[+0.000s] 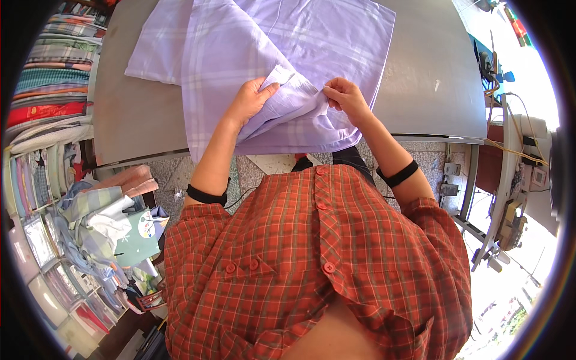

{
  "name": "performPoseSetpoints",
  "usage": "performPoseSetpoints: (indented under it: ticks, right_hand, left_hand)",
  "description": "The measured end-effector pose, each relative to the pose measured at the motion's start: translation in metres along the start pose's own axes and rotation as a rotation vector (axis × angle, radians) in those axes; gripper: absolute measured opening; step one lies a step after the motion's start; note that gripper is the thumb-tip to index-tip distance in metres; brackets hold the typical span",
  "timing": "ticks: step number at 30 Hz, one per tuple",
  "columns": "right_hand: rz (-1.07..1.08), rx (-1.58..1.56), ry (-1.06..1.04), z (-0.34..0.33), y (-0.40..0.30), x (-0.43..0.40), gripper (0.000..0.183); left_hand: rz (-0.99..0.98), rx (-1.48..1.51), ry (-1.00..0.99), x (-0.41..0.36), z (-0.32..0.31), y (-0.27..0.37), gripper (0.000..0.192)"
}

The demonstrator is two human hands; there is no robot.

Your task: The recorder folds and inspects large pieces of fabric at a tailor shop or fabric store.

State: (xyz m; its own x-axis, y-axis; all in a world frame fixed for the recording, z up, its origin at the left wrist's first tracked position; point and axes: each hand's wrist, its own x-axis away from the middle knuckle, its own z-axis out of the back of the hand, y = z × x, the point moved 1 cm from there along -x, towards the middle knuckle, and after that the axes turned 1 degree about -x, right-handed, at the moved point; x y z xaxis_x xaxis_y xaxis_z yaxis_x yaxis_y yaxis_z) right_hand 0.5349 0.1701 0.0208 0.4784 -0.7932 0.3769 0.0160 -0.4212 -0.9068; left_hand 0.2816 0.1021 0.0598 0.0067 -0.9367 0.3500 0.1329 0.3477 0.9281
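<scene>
A lavender cloth with pale check lines (225,58) lies in layers across the grey table (423,67), and its near part hangs over the front edge. Between the thumb and fingers of my left hand (249,100) is a folded-back edge of this cloth. My right hand (348,99) pinches another spot along the cloth's edge, a little to the right. Loose folds sag between the two hands and below the right one. Part of the cloth under the turned-back layer is hidden.
Stacked folded fabrics (54,76) fill shelves at the left. Below them, loose cloths (103,211) lie in a heap beside me. A sewing machine (510,225) and cords (517,153) are at the right. A small white scrap (437,85) rests on the tabletop.
</scene>
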Motion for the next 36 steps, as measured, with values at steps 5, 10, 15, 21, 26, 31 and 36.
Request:
performPoseSetpoints:
  ticks: [5, 10, 15, 21, 26, 31, 36]
  right_hand:
    - [0.073, 0.007, -0.096, -0.003, -0.004, 0.024, 0.020]
    - [0.160, 0.009, -0.253, -0.017, -0.013, 0.045, 0.041]
    - [0.176, -0.083, -0.232, -0.020, -0.003, 0.052, 0.035]
    - [0.039, -0.124, -0.019, -0.030, -0.003, 0.056, 0.027]
    - [0.002, -0.288, -0.019, -0.023, 0.012, 0.057, 0.015]
    - [0.038, -0.353, -0.059, -0.015, 0.022, 0.063, 0.012]
    - [0.065, -0.318, -0.079, -0.021, 0.010, 0.063, 0.015]
  left_hand:
    - [0.140, 0.164, -0.091, 0.018, -0.007, 0.010, 0.028]
    - [-0.011, 0.021, -0.239, 0.032, -0.024, 0.026, 0.026]
    - [-0.133, -0.135, -0.213, 0.037, -0.038, 0.026, 0.029]
    - [-0.279, -0.361, -0.205, 0.049, -0.055, 0.027, 0.027]
    - [-0.414, -0.600, -0.195, 0.063, -0.069, 0.039, 0.027]
    - [-0.352, -0.740, -0.194, 0.066, -0.071, 0.039, 0.040]
    - [-0.261, -0.811, -0.048, 0.063, -0.082, 0.032, 0.038]
